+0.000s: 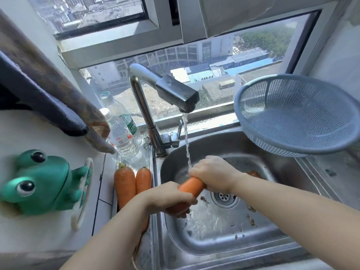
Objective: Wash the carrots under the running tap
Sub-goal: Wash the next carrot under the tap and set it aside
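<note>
Water [186,141] ran in a thin stream from the square-headed steel tap [176,92] into the stainless steel sink [282,248], striking the right hand [212,174] and the thick orange carrot [191,187] held slantwise over the basin. Both hands were wrapped round that carrot. The left hand [167,197] curled about its lower end and the right hand closed over its upper end just where the stream landed, with a short stretch of wet orange skin showing between them. Two more orange carrots with stubby green tops [134,182] lay side by side, touching, on the steel ledge left of the basin, close to the left forearm. Whether they had been rinsed could not be told. A patch of orange [253,174] showed in the basin behind the right wrist; it may have been another carrot, but most of it was hidden. The grey-blue plastic colander [296,115] sat tilted at the far right corner of the sink with nothing in it. Dark specks lay scattered on the basin floor around the round steel drain [225,197]. By these signs the washing seemed to be in its middle: one carrot was under the stream, at least two others were out of it, and none had been put in the colander to drain.
</note>
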Demonstrator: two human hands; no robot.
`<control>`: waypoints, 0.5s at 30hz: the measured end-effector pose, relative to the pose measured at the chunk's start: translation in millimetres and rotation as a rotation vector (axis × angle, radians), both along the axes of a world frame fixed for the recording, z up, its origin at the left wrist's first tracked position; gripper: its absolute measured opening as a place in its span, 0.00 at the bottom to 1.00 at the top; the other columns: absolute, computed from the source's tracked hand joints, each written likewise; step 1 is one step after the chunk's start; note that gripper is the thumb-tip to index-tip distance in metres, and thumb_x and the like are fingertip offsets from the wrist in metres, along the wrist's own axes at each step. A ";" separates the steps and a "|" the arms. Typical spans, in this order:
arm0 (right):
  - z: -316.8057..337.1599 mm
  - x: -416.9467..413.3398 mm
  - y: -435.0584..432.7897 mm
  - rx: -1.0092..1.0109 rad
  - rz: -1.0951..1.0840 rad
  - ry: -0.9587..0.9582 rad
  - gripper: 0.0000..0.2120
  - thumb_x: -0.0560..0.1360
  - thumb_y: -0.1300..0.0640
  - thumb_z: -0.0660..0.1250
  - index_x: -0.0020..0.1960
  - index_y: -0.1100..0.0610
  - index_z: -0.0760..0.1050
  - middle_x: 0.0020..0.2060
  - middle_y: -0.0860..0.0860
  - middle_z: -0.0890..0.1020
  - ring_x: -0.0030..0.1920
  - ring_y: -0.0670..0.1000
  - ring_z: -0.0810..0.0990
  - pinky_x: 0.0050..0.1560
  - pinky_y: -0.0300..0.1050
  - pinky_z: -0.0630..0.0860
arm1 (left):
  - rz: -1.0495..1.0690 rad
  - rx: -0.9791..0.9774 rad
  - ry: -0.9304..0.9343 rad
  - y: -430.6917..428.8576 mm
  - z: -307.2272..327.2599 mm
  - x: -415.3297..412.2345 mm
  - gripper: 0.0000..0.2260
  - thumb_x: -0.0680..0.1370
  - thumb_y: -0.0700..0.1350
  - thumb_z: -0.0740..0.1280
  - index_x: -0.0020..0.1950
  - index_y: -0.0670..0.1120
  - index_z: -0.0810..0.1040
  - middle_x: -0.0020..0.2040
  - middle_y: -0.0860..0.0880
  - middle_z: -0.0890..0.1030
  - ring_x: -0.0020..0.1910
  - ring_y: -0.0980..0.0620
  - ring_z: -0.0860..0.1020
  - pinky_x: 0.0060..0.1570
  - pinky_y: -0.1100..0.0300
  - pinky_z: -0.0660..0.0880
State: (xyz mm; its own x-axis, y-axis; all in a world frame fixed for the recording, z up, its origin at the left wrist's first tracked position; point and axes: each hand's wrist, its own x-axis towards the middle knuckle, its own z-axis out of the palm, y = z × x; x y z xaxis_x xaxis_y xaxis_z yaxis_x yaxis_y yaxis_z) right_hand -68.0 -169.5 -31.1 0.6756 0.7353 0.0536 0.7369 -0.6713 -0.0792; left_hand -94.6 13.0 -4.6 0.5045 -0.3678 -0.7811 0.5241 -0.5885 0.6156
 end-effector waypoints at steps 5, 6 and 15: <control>-17.3 12.4 15.7 0.227 -0.069 -0.011 0.14 0.56 0.62 0.74 0.38 0.54 0.74 0.33 0.49 0.79 0.35 0.53 0.79 0.37 0.43 0.73 | 0.235 -0.130 0.192 12.3 13.0 -6.6 0.16 0.73 0.49 0.70 0.55 0.42 0.72 0.36 0.46 0.79 0.30 0.53 0.77 0.29 0.64 0.73; -21.5 12.3 20.0 0.249 -0.101 0.024 0.13 0.58 0.62 0.73 0.39 0.54 0.74 0.35 0.49 0.80 0.37 0.54 0.79 0.38 0.44 0.73 | 0.257 -0.101 0.174 12.9 13.9 -7.9 0.14 0.74 0.48 0.69 0.55 0.42 0.72 0.36 0.46 0.79 0.30 0.53 0.77 0.29 0.64 0.73; -36.4 8.2 30.0 0.276 -0.590 0.591 0.24 0.73 0.64 0.63 0.68 0.52 0.69 0.65 0.51 0.70 0.67 0.53 0.67 0.64 0.51 0.71 | 0.348 0.104 0.002 4.7 -4.9 -15.7 0.18 0.72 0.49 0.71 0.56 0.40 0.76 0.39 0.45 0.80 0.30 0.52 0.80 0.32 0.61 0.76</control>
